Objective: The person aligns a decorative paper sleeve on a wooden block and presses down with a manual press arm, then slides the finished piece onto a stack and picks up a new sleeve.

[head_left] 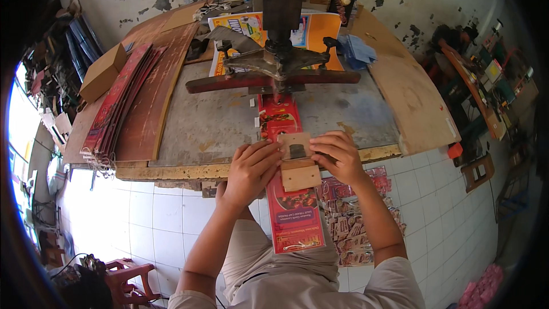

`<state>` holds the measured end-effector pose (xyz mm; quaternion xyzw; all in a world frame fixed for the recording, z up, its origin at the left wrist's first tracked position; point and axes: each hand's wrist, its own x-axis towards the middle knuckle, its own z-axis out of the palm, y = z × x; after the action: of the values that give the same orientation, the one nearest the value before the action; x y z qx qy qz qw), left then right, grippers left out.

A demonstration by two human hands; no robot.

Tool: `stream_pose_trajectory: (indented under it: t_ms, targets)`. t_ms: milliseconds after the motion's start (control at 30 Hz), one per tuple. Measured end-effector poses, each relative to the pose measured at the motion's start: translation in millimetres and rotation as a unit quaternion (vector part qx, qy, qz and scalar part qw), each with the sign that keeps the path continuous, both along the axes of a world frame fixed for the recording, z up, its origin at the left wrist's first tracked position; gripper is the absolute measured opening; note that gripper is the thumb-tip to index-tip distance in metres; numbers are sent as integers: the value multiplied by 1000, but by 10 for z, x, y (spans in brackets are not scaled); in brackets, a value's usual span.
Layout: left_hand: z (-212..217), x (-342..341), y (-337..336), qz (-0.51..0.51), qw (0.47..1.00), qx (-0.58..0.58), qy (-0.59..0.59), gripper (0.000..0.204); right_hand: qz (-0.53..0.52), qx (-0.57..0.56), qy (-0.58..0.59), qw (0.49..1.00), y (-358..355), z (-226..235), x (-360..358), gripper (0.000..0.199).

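Note:
A long red printed card strip (293, 217) runs from under the press head (278, 57) across the table edge and hangs down over my lap. On top of it lies a small wooden die block (297, 163) with a dark cut-out in its middle. My left hand (250, 172) presses on the block's left side and the strip. My right hand (337, 154) grips the block's right side, fingers curled over its top edge. Both hands sit at the front edge of the grey metal table (206, 132).
A stack of red card strips (117, 103) and brown boards lie at the table's left, with a cardboard box (103, 72) beyond. A wooden board (409, 100) lies at the right. Printed scraps (354, 223) cover the tiled floor. A red stool (123, 283) stands lower left.

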<state>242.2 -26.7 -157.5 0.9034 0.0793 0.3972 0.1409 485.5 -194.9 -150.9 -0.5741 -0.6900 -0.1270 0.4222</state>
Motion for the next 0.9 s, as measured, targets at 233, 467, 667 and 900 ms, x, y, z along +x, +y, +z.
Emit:
stream_pose_trajectory:
  t_ms: [233,467,667,900]
  targets:
    - [-28,3,5,7,1000,9,-7,27,0,-7,8,1000,-8,-14,0,31]
    - [-19,2,5,11,1000,16,-13,28,-2,-6,0,1000,-10,-30,3,31]
    - [-32,6,15,8,999,21,-23,31,2,-7,-7,1000,-15,-58,32,31]
    - [-33,-202,-46,51,997,-53,-25,45,27,-34,-25,999,-265,296,-267,42]
